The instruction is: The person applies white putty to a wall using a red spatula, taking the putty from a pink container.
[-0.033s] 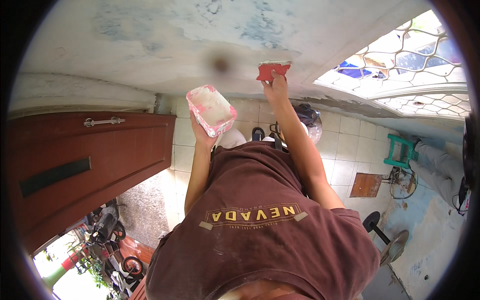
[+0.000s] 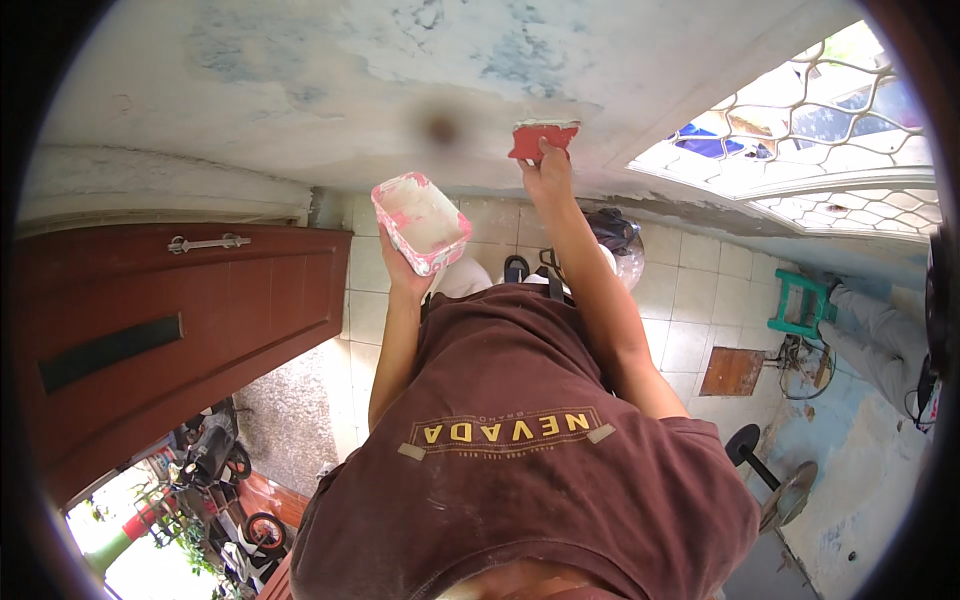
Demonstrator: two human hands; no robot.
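My left hand (image 2: 400, 270) grips the side of a pink plastic tub (image 2: 462, 238) smeared with white filler. The tub is tilted, and its white-coated inside shows. My right hand (image 2: 548, 180) is closed around a red putty scraper (image 2: 535, 146). White paste lines the scraper's far edge, which lies at the surface of the patchy white wall (image 2: 380, 90). Part of my left hand's fingers is hidden behind the tub.
To the left is a brown door (image 2: 250, 290) with a metal bolt. A grille window (image 2: 800, 120) is at the upper right. On the tiled floor (image 2: 690, 260) are a dark bag (image 2: 612, 228) and a green stool (image 2: 797, 302); another person's legs (image 2: 885, 325) are at far right.
My right hand and the scraper have shifted very slightly left along the wall. The tub has barely moved in my left hand.
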